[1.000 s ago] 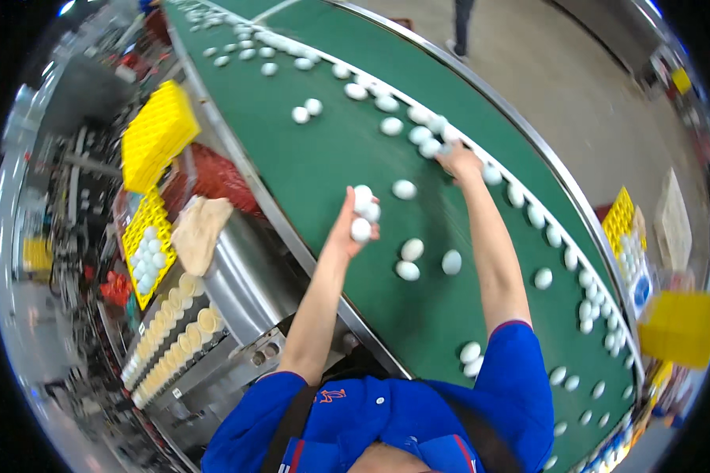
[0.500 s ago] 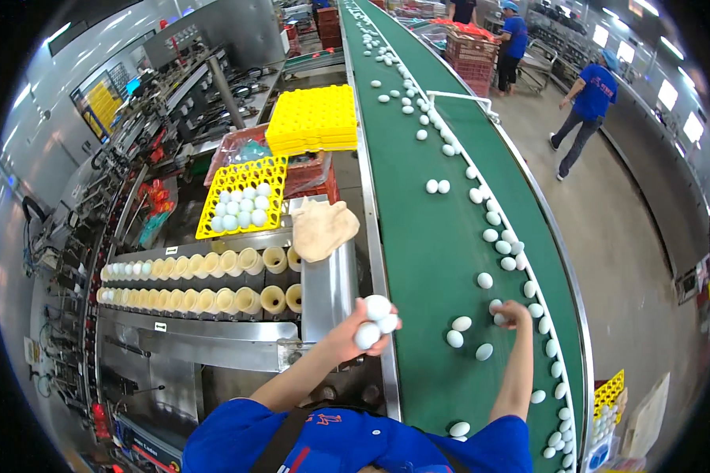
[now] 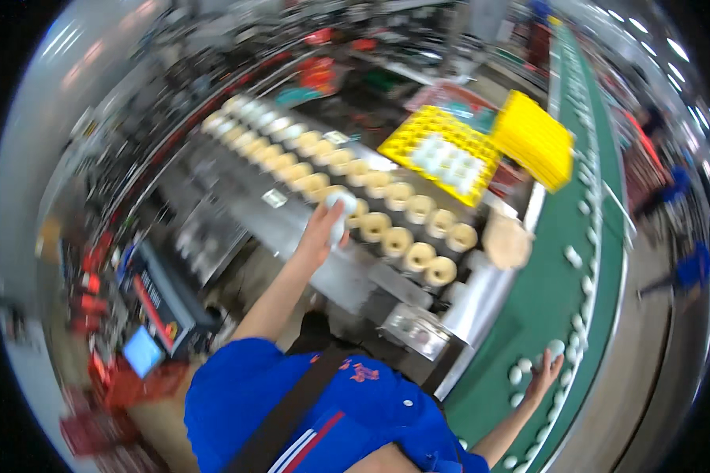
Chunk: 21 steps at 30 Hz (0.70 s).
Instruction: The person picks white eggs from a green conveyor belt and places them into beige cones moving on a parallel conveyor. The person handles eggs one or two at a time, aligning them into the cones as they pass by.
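My left hand (image 3: 315, 239) is closed around pale eggs (image 3: 341, 202), over the near row of cream-coloured cups (image 3: 374, 226). My right hand (image 3: 541, 380) is low over the green conveyor belt (image 3: 521, 311), with a pale egg (image 3: 556, 348) at its fingers; blur softens the grip. Beside that hand several loose eggs (image 3: 515, 375) lie on the belt. The two rows of cups run along a metal machine, and pale eggs (image 3: 244, 108) sit in those at the far left end.
A yellow egg tray (image 3: 406, 142) partly filled with eggs stands behind the cups, next to stacked yellow trays (image 3: 533, 142). A beige cloth (image 3: 507, 240) lies at the machine's end. To the left is a black device (image 3: 168, 298) with a lit screen (image 3: 143, 351). Co-workers stand beyond the belt.
My view has swung left and blurred. The left hand, still holding eggs, has moved from beside the belt to over the cups. The right hand remains at the belt.
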Each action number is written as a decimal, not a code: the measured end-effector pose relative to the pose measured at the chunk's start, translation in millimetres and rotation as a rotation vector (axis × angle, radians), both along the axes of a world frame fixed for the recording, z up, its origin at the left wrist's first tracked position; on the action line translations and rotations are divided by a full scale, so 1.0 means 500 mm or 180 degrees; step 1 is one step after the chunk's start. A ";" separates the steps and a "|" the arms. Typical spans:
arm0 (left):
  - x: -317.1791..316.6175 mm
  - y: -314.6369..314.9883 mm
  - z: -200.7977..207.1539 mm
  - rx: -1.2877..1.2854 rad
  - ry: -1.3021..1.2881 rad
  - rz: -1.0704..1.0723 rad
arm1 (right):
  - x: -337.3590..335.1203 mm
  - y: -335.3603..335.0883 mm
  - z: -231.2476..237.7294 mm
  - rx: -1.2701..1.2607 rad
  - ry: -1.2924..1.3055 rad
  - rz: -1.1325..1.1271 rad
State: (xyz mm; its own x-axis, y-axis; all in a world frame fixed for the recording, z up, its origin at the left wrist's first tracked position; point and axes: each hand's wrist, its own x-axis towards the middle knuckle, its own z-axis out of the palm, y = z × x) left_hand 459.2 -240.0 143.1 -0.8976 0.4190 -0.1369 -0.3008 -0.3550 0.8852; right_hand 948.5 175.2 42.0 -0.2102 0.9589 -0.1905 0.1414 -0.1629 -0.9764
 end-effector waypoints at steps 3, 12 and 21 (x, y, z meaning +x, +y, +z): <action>-0.188 -0.138 -0.017 -0.0519 0.0383 0.1324 | -0.202 -0.098 0.130 0.0214 0.0225 0.0778; -0.794 -0.476 -0.053 -0.4375 0.1726 0.2793 | -0.931 -0.459 0.260 0.0843 0.0092 0.3313; -0.848 -0.532 -0.039 -0.4458 0.2360 0.1485 | -1.521 -0.699 0.184 0.3006 -0.0570 0.3086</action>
